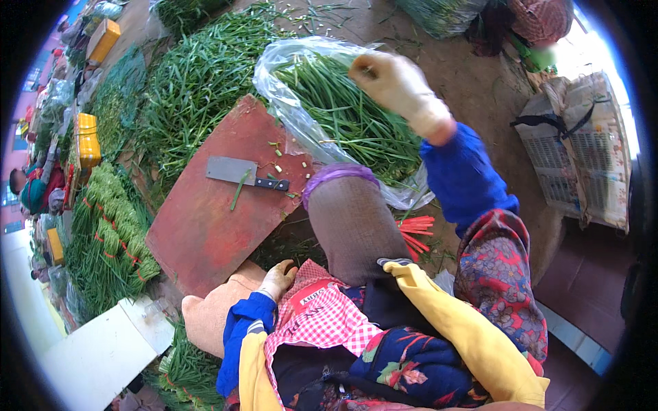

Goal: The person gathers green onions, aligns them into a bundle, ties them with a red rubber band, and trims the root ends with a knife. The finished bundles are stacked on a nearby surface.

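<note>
My right hand (pixel 403 92), in a pale glove and blurred, is raised over long green leaf vegetables (pixel 354 113) in a clear plastic bag (pixel 270 77). Its fingers look curled; whether they hold anything is unclear. My left hand (pixel 279 279), also gloved, rests by the edge of a pink checked apron (pixel 324 308), fingers slightly apart, with nothing visible in it. Ahead lies a red board (pixel 205 226) bearing a cleaver (pixel 231 170) with a black handle and several cut stem pieces (pixel 278 168). Brown cloth with a purple band (pixel 354 221) reaches between board and bag.
Loose greens (pixel 205 87) heap beyond the board. Bundles tied with red bands (pixel 110 226) lie at left, near a yellow crate (pixel 88 138). Red strips (pixel 415 232) lie beside the brown cloth. A large lidded basket (pixel 576 149) stands at right. Another person (pixel 41 187) is at far left.
</note>
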Demonstrator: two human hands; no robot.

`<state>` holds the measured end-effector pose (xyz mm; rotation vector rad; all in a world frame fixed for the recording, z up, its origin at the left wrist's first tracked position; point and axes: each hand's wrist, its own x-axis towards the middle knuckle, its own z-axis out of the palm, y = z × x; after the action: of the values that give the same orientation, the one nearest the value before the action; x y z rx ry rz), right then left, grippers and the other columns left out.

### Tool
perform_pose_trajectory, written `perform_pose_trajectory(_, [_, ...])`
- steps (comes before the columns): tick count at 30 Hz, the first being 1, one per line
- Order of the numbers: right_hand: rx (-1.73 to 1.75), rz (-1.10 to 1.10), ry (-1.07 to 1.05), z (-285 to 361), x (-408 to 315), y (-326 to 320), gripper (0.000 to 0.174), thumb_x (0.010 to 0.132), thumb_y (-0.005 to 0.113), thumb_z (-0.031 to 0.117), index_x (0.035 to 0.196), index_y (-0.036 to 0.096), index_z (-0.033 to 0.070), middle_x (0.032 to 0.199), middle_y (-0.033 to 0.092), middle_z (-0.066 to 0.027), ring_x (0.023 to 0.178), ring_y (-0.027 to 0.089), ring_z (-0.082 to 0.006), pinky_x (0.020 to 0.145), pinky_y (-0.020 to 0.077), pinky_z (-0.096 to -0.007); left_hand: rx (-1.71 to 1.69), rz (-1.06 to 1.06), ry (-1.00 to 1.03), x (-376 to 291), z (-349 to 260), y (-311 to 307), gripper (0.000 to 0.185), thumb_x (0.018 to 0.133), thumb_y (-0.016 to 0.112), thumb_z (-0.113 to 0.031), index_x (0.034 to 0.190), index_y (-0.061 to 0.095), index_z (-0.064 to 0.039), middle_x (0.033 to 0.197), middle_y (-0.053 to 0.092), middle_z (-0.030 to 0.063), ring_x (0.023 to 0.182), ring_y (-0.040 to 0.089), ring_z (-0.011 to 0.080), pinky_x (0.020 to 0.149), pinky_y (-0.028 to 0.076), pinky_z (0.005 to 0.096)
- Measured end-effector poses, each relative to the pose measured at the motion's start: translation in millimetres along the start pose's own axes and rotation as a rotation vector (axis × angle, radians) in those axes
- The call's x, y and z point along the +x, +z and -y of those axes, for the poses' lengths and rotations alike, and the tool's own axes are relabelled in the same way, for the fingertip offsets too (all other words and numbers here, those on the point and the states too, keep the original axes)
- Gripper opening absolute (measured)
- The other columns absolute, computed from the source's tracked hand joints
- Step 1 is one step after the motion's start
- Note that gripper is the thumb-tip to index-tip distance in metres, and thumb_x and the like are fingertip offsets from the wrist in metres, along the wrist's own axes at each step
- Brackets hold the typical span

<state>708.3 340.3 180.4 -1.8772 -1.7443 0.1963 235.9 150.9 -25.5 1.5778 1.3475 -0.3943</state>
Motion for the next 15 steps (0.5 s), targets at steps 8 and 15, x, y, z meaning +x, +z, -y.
perform_pose_trajectory(8, [0.05,0.236,0.211,-87,103,211,0.031,0.085,0.06,0.032,0.103,0.075,0.012,0.103,0.073,-0.0182,0.099,0.069,-0.0363,0.091,0.0535,-0.044,-0.073,-0.05,-0.042,-1,-6,1,0.047,0.095,0.064,-0.033,0.133,0.059,-0.005,0.125,0.064,0.0248,0.118,0.061,0.0392,0.099,0.049,0.0409])
perform_pose_trajectory(15, [-0.083,0.24,0.58,-136,155,276,0.043,0.094,0.053,0.038,0.124,0.065,0.009,0.123,0.066,-0.0207,0.115,0.063,-0.0379,0.1,0.0485,-0.0468,-0.041,0.008,-0.096,-1,-6,0,0.047,0.097,0.061,-0.033,0.133,0.058,-0.003,0.125,0.064,0.0259,0.12,0.06,0.0402,0.1,0.049,0.0419])
